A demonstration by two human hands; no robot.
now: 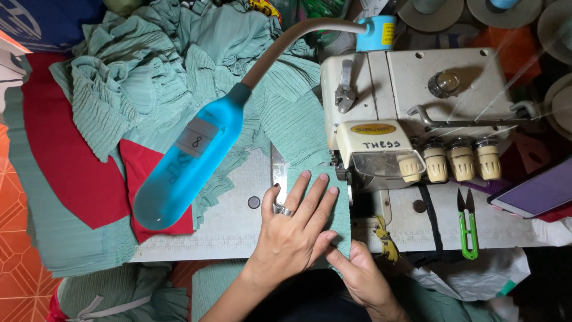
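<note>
Head view: blue lamp [187,167] on a bent neck hangs over the table [238,223], left of both hands.
Surroundings: sewing machine [411,113]; green snips [468,223]; red cloth [71,161].
Green fabric strip [310,179]: under the machine's foot.
Left hand [296,229]: flat, fingers spread, pressing it.
Right hand [363,274]: pinching its near edge.

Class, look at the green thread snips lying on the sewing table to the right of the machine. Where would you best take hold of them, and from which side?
Take the thread snips by the green handle loop at the near end, coming from the front table edge. They lie flat, dark blades pointing away toward the machine, so the near grip stays clear of the blades, with free table around it.
</note>
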